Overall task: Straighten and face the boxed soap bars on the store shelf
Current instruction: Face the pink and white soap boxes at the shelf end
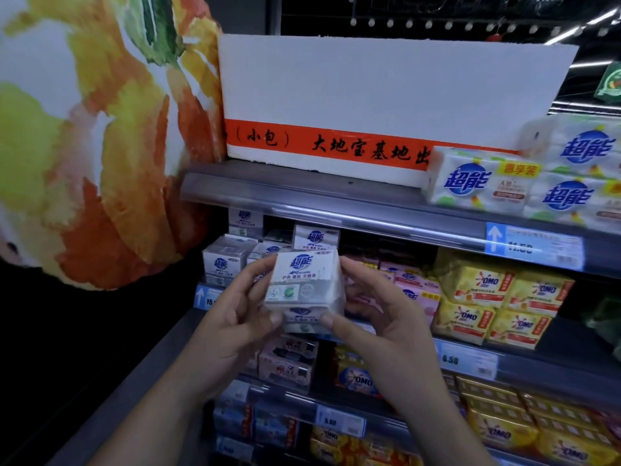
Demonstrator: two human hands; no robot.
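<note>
Your white soap box (304,284), rigid, light and likely slick, sits clear of the matching boxes (223,262) at 10 o'clock, its side faces gripped by the curled fingers of your left hand (232,317) at 9 and right hand (376,314) at 3.

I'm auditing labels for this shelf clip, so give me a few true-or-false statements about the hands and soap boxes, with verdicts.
1. The left hand and right hand grip one white soap box together. True.
2. The held box rests on a shelf. False: it is held in front of the shelves.
3. Yellow OMO packs sit right of the held box. True.
4. The large white box on top has a blue band. False: the band is orange.
</note>
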